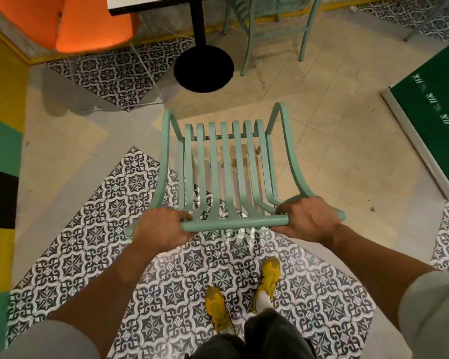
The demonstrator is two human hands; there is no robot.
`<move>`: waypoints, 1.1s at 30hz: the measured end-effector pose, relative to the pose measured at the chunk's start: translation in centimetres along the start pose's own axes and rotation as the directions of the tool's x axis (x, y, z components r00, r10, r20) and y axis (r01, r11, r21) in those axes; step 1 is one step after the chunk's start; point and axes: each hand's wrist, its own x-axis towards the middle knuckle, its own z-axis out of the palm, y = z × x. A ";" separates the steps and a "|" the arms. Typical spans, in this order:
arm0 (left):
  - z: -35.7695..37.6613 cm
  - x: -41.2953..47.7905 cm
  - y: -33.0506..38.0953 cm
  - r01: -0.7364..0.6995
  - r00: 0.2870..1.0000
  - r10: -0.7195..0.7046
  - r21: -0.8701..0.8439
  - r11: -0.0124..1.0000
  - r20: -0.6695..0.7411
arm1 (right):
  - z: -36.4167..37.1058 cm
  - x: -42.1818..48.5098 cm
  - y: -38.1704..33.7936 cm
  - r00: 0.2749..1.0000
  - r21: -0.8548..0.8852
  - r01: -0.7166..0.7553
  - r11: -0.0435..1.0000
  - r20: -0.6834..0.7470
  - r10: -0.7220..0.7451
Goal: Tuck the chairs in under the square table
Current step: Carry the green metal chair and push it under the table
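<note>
A mint-green slatted metal chair [227,161] stands right in front of me, seat facing away toward the table. My left hand [161,226] and my right hand [307,218] both grip its top back rail, one at each end. The square white table [145,5] shows only its near edge at the top, on a black post with a round black base [204,69]. A second mint-green chair [272,24] stands beyond the table's right side, partly cut off.
An orange seat [88,24] sits at the top left beside the table. A green sign board [436,104] leans at the right. A yellow and green wall [0,141] runs along the left. My yellow shoes [244,291] stand on patterned tiles.
</note>
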 end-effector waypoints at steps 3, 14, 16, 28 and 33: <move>-0.6 1.9 -0.2 0.003 1.000 -0.003 -0.006 1.000 -0.027 | -0.6 1.8 1.3 1.000 -0.030 0.005 1.000 0.010 -0.004; -2.9 8.3 -0.2 0.065 0.998 -0.065 -0.073 0.995 -0.005 | -3.0 8.3 7.0 0.998 -0.034 0.066 0.997 -0.001 -0.066; -3.1 9.3 -0.3 0.048 0.996 -0.055 -0.105 0.993 -0.063 | -3.2 9.5 7.9 0.998 -0.037 0.070 0.997 -0.001 -0.070; -5.3 16.7 -3.3 0.042 0.994 -0.054 -0.125 0.991 -0.091 | -4.9 17.8 11.7 0.997 -0.066 0.071 0.995 0.015 -0.070; -6.9 19.9 -4.5 0.098 0.991 -0.110 -0.134 0.986 -0.082 | -6.7 21.7 12.9 0.997 -0.025 0.043 0.999 0.062 -0.042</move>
